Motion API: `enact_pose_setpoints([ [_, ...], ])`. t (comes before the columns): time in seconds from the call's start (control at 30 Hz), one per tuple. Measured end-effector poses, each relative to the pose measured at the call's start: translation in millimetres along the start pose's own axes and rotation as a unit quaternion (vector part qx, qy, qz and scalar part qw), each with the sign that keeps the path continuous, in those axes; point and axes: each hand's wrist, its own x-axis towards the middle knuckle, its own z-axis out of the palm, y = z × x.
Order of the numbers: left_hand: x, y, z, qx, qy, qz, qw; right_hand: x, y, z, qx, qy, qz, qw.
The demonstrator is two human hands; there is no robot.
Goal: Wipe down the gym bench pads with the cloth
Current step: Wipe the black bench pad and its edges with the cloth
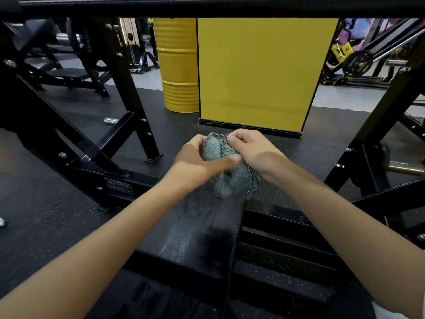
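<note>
A teal cloth [230,178] with a black-and-white checked border is bunched up between both hands, above the far end of the black bench pad [195,240]. My left hand [195,157] grips its left side, thumb laid across the front. My right hand [250,150] pinches the top edge with curled fingers. The lower part of the cloth hangs down toward the pad. The pad shows pale smeared streaks along its middle.
Black steel frame posts [128,107] rise on the left and right [368,134], with a crossbar [207,5] overhead. A yellow panel [259,72] and yellow drum [178,65] stand ahead. Other gym machines stand in the background on speckled rubber flooring [46,217].
</note>
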Motion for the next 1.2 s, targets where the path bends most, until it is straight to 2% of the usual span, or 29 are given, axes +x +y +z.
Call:
enact_pose_setpoints([
  [0.07,2,-2,-3,0.083,0.011,0.031,0.996,0,-1,-2,0.015,-0.03,0.006,0.999],
  [0.13,5,-3,-8,0.112,0.022,0.051,0.992,-2,-3,-9,0.026,-0.073,0.009,0.997],
  [0.23,9,-6,-22,0.104,0.025,0.059,0.993,-2,-3,-25,-0.031,-0.135,0.029,0.99],
  [0.33,8,-4,-34,0.077,-0.011,0.036,0.996,1,2,-40,-0.086,-0.183,0.043,0.978],
  [0.43,11,-5,-44,0.038,-0.022,0.007,0.999,9,9,-49,-0.166,-0.184,0.048,0.968],
  [0.57,13,-7,-54,0.011,0.011,-0.018,1.0,14,15,-57,-0.19,-0.162,0.075,0.965],
  [0.73,16,-20,-55,0.061,0.107,-0.02,0.992,17,12,-42,-0.082,-0.121,0.134,0.98],
  [0.87,16,-24,-44,0.102,0.164,0.021,0.981,18,0,-13,0.072,-0.114,0.167,0.977],
  [0.97,17,-24,-28,0.099,0.139,0.014,0.985,16,-11,7,0.18,-0.137,0.162,0.96],
  [1.1,14,-23,-25,0.001,0.093,-0.034,0.995,16,-21,19,0.241,-0.131,0.148,0.95],
  [1.2,11,-32,-29,0.042,0.073,-0.05,0.995,16,-25,18,0.281,-0.173,0.162,0.93],
])
